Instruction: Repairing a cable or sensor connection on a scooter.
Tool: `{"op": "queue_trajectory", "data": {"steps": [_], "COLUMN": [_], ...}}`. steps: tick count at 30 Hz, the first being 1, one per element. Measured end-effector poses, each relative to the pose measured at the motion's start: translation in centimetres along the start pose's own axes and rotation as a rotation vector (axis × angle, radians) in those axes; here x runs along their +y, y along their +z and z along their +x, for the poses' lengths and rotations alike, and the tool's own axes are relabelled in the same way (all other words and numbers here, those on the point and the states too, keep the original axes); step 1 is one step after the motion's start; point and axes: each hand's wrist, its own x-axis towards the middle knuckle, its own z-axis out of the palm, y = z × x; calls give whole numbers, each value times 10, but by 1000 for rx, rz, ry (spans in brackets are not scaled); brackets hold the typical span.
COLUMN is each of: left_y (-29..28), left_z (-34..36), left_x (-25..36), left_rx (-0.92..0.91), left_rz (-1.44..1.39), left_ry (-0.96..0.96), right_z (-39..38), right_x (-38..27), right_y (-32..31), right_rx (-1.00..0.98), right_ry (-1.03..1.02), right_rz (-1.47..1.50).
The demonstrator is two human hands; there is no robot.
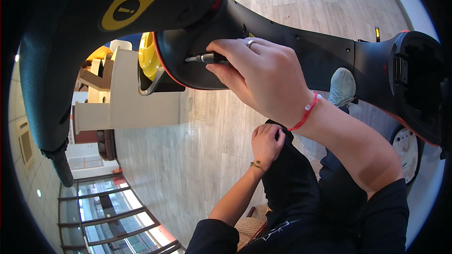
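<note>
My right hand (263,73), with a ring and a red bracelet, pinches a screwdriver (210,58). The driver's metal tip points left and meets the black body panel (183,47) of what looks like an electric bike. Whether the tip sits in a screw is too small to tell. My left hand (268,145) holds nothing and rests over my black-trousered knee, its fingers laid on the cloth. Just left of the panel's red edge is a yellow helmet (149,55) in a dark holder with a grey metal bar (151,83).
Overhead looms a black part with a yellow warning label (134,2). A long black frame (315,47) runs right towards a wheel (407,153). My shoe (343,84) stands beneath it. A white counter (132,94) stands beyond, above glazed doors (113,221) and wood-look flooring (165,160).
</note>
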Motion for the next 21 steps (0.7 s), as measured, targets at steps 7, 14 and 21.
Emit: {"op": "queue_trajectory", "data": {"steps": [7,14,21], "left_y": [0,3,1], "left_z": [1,1,-1], "left_x": [0,0,-1], "left_rx": [-19,-16,-64], "left_rz": [8,-4,-18], "left_ry": [-6,10,-48], "right_z": [-2,-6,-11], "right_x": [5,-1,-3], "right_y": [7,0,8], "right_rx": [8,-65,59], "right_ry": [-4,82,5], "right_rz": [56,91,137]}}
